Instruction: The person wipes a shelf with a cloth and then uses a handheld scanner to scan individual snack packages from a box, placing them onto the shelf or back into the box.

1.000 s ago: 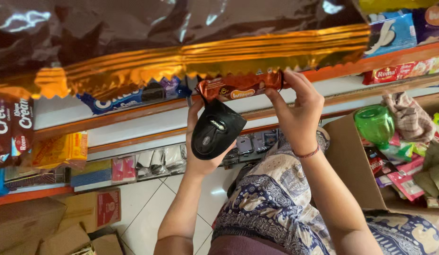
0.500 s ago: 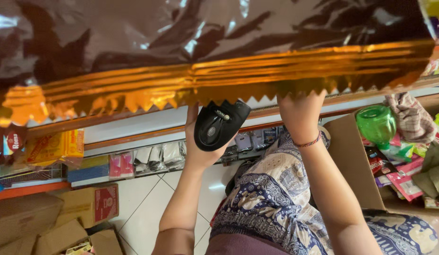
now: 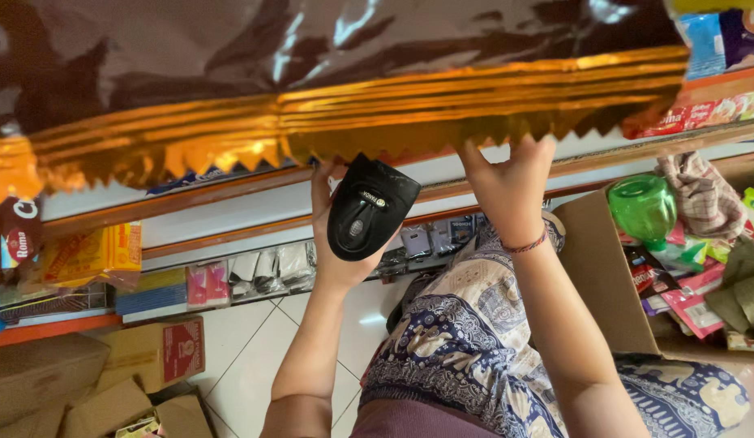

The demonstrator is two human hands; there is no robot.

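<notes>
Since a second ago, the big brown foil bag with its orange-gold zigzag seam [image 3: 353, 105] has come down across the top of the view and now hides the small biscuit pack that the right hand held up at the shelf edge then. Both hands have risen with it. The left hand [image 3: 336, 235] holds a black handheld barcode scanner [image 3: 367, 209], fingers wrapped round its back and the thumb side hidden behind it; the scanner's rounded head tilts up toward the bag's seam and sits just under it. The right hand [image 3: 507, 182] reaches up beside it, its fingertips [image 3: 543, 146] touching the lower edge of the seam; whether they pinch anything behind the foil cannot be told. A thin braided bracelet [image 3: 527, 243] circles that wrist. Lower right, an open cardboard box [image 3: 592, 276] holds a green plastic bottle [image 3: 643, 207] and mixed packets. White floor tiles [image 3: 247, 357] show below.
</notes>
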